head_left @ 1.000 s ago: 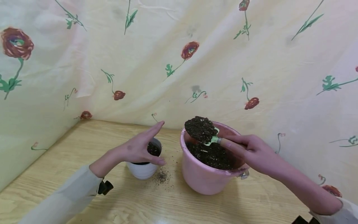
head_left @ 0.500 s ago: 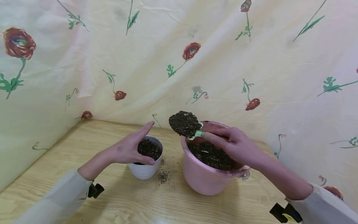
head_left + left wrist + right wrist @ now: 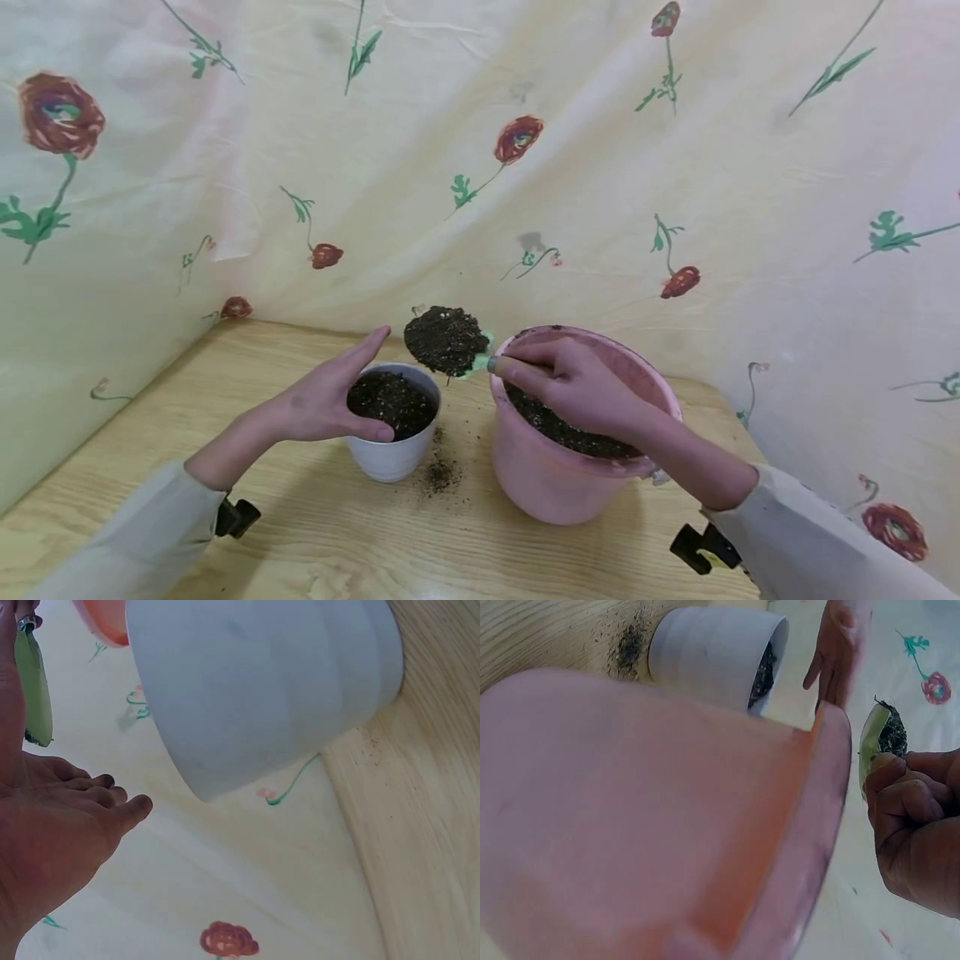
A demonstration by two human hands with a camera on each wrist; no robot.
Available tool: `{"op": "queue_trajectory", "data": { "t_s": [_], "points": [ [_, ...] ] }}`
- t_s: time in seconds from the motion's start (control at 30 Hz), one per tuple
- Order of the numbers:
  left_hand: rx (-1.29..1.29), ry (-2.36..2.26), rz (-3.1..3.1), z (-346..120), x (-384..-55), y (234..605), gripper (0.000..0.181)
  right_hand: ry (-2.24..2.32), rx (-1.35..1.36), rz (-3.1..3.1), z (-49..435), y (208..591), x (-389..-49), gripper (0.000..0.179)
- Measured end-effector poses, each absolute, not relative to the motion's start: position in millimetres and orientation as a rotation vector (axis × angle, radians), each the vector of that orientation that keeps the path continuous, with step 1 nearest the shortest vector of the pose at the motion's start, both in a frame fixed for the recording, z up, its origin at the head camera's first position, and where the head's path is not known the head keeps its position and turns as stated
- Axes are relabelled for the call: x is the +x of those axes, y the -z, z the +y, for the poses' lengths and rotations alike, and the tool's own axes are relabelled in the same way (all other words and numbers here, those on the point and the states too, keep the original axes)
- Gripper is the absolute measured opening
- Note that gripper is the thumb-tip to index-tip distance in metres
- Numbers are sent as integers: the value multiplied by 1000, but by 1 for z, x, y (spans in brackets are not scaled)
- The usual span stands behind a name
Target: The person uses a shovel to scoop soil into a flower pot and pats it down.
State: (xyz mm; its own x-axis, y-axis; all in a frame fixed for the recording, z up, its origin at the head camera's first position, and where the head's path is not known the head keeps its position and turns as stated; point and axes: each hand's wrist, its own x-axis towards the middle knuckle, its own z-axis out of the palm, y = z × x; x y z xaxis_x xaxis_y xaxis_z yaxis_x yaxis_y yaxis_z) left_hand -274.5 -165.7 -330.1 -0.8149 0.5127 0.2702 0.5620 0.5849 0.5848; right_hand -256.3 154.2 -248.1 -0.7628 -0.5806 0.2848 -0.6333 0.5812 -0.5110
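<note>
My right hand [image 3: 573, 387] grips the wooden handle of a small green trowel [image 3: 870, 746], just above the pink bucket's rim. A heap of dark soil [image 3: 446, 340] covers the trowel's blade, which is up and to the right of the white pot [image 3: 390, 458]. That pot stands on the table with dark soil inside. My left hand [image 3: 322, 400] is at the pot's left side, fingers straight and thumb apart, overlapping its rim in the head view. In the left wrist view the left palm [image 3: 60, 832] holds nothing. The pink bucket [image 3: 555, 492], with soil in it, stands right of the pot.
Spilled soil [image 3: 441, 475] lies on the wooden table [image 3: 360, 550] between pot and bucket. A flower-patterned cloth [image 3: 420, 167] hangs behind and along the left side of the table.
My right hand has carried the soil-laden trowel left, from over the bucket toward the white pot. My left hand has shifted left, uncovering more of the pot's opening.
</note>
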Motion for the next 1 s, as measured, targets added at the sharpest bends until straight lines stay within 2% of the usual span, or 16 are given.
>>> {"op": "queue_trajectory", "data": {
  "t_s": [0.2,0.4,0.57,1.0],
  "points": [
    [-910,1055,-2736,-174,-276,337,122,-1007,1065,-2799,135,250,-259,28],
    [-855,1118,-2758,-182,-277,344,122,-1051,1041,-2843,125,254,-264,28],
    [-835,1128,-2749,-188,-281,355,122,-1031,972,-2891,120,258,-268,38],
    [-839,1179,-2758,-194,-286,371,121,-1020,993,-2989,102,259,-283,24]
  ]
}}
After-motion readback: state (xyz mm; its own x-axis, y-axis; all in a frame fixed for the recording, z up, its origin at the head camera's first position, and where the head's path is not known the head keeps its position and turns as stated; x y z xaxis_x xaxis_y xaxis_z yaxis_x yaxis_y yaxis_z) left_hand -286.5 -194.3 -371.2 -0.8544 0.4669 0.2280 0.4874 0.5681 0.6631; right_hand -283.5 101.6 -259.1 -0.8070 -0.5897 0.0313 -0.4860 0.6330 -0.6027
